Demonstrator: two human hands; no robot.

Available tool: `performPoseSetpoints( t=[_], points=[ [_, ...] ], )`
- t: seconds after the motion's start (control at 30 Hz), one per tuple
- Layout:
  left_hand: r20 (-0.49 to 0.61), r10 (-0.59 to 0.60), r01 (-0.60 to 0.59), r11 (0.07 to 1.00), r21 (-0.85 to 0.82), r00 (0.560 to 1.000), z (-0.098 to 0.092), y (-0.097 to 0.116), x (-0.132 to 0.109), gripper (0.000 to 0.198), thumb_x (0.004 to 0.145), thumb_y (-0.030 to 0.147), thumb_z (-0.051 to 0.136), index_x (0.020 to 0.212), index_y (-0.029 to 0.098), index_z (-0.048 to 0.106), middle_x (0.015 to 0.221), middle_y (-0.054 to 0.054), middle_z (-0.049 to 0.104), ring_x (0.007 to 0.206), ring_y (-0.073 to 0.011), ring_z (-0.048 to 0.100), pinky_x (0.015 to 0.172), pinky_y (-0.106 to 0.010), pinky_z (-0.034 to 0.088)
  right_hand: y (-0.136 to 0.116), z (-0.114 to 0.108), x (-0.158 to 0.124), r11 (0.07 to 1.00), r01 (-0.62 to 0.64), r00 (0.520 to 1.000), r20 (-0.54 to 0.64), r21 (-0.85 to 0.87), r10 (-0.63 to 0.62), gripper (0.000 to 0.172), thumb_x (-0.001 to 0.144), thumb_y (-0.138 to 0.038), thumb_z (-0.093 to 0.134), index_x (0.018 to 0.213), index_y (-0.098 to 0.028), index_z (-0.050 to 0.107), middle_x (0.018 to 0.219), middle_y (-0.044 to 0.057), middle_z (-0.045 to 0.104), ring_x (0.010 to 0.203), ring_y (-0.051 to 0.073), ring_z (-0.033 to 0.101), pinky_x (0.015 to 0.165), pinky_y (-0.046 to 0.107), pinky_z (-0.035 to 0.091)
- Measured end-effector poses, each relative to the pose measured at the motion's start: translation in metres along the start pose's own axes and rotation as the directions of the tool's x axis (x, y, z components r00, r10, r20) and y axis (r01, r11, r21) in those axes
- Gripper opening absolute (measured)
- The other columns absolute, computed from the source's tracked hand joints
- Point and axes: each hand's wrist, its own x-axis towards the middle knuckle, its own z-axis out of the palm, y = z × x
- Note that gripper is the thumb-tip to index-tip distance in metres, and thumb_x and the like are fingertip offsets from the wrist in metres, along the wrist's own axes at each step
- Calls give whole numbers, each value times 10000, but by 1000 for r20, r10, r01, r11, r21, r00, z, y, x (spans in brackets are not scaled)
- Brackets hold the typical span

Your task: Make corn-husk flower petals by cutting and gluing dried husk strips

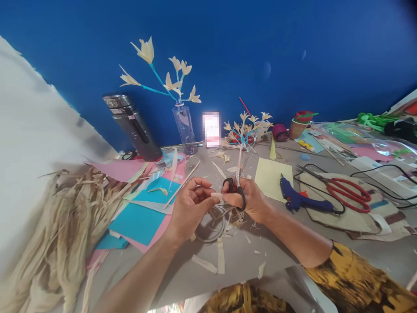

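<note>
My left hand [192, 206] pinches a small pale piece [217, 196] between thumb and fingers, near the middle of the view. Close on its right, my right hand [249, 198] is wrapped round the black handles of a pair of scissors [238, 176], whose blades point up and away from me. The tips of both hands nearly meet at the pale piece, and the right thumb and fingertips are by it too. Below the hands lies a coil of wire [208, 239] among pale scraps [220, 256].
Left: dried husks [65, 230], blue paper [140, 221], a dark flask [138, 130]. Behind: a clear bottle [184, 126] with pale flowers, a lit screen [211, 129] and smaller flowers [246, 128]. Right: yellow paper [272, 178], a blue glue gun [302, 200], red-handled scissors [350, 193], a cup [298, 128].
</note>
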Motion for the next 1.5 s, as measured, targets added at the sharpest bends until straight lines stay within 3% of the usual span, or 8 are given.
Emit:
performPoseSetpoints(
  t=[0.2, 0.5, 0.8, 1.0, 1.1, 1.2, 1.33, 1.5],
  points=[
    [79, -129, 142, 968, -205, 989, 4, -6, -2, 401, 622, 257, 889, 922, 172, 636, 788, -7, 680, 699, -124, 641, 639, -219, 489, -1, 4, 0, 999, 35, 996, -82, 20, -33, 324, 623, -361, 823, 789, -165, 625, 659, -31, 563, 558, 95, 453, 514, 225, 344],
    [102, -263, 281, 911, -300, 960, 9, -10, -4, 267, 645, 268, 858, 710, 152, 626, 642, 6, 617, 599, -89, 550, 582, -197, 437, 3, 12, 0, 999, 11, 1000, 5, 49, -11, 336, 620, -344, 829, 795, -172, 598, 624, -35, 608, 546, 108, 538, 510, 207, 397],
    [-28, -175, 164, 960, -227, 984, -1, -6, 4, 270, 653, 225, 836, 688, 159, 577, 749, 6, 668, 632, -84, 572, 613, -189, 442, -32, -22, -17, 914, -8, 991, -127, -405, -48, 368, 638, -449, 833, 782, -135, 703, 587, -52, 468, 560, 95, 375, 498, 212, 285],
    [130, -192, 214, 959, -187, 973, 4, -6, -4, 223, 691, 236, 821, 717, 176, 607, 631, 28, 589, 576, -89, 535, 584, -204, 417, -15, -43, -74, 737, -179, 967, -253, -652, 12, 277, 738, -424, 757, 740, -161, 670, 569, -48, 408, 547, 102, 308, 465, 214, 219],
    [260, -194, 236, 961, -141, 946, 10, -7, -12, 224, 653, 233, 854, 676, 162, 642, 853, -38, 677, 642, -106, 568, 594, -230, 432, 0, -37, -89, 686, -202, 967, -252, -699, 28, 280, 720, -401, 770, 669, -165, 627, 572, -50, 358, 555, 100, 277, 464, 219, 185],
    [416, -199, 263, 959, -101, 887, 13, -11, -18, 223, 622, 252, 881, 653, 160, 680, 1067, -111, 690, 766, -168, 619, 585, -254, 450, 4, -24, -91, 818, -192, 978, -176, -543, 112, 294, 690, -381, 798, 657, -159, 608, 579, -51, 366, 551, 90, 270, 456, 217, 189],
    [602, -242, 347, 936, -63, 761, 14, -13, -21, 224, 616, 281, 890, 661, 157, 709, 1021, -128, 702, 680, -157, 621, 582, -274, 468, -1, -6, -84, 955, -250, 954, 125, -162, 271, 329, 641, -394, 851, 663, -143, 639, 572, -51, 432, 541, 78, 320, 467, 204, 245],
    [522, -267, 358, 930, -81, 810, 16, -12, -22, 262, 580, 280, 914, 651, 146, 700, 936, -120, 727, 655, -161, 651, 625, -288, 505, 1, -4, -79, 957, -291, 940, 186, 2, 285, 337, 580, -358, 901, 701, -131, 684, 613, -37, 551, 560, 80, 405, 492, 189, 309]
  ],
)
